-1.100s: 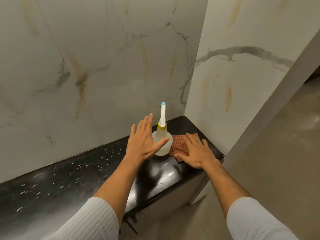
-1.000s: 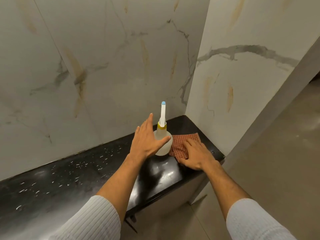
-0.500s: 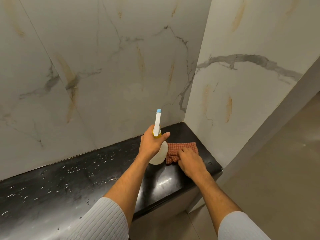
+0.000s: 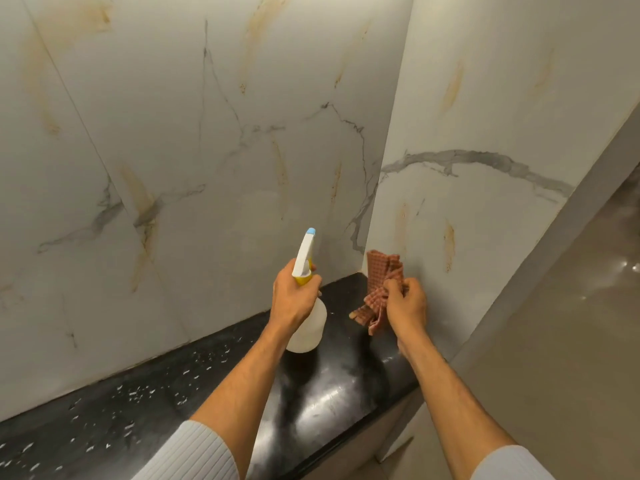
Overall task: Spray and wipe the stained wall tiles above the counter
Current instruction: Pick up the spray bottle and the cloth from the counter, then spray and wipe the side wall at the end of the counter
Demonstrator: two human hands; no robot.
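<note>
My left hand (image 4: 292, 299) grips the neck of a white spray bottle (image 4: 308, 329) with a yellow collar and blue-tipped nozzle, held above the black counter (image 4: 166, 400) with the nozzle toward the back wall. A crumpled red checked cloth (image 4: 379, 289) hangs from my right hand (image 4: 405, 306), lifted off the counter near the corner. The marble-look wall tiles (image 4: 214, 150) carry orange-brown streaks, as at one stain (image 4: 449, 242) on the right wall close to the cloth.
The two tiled walls meet in a corner just behind the cloth. The counter ends at its right edge (image 4: 398, 396), with a grey floor (image 4: 554, 341) beyond. White flecks dot the counter's left part.
My left hand closed on the bottle's neck and raised it off the counter. My right hand gathered the cloth and lifted it toward the right wall.
</note>
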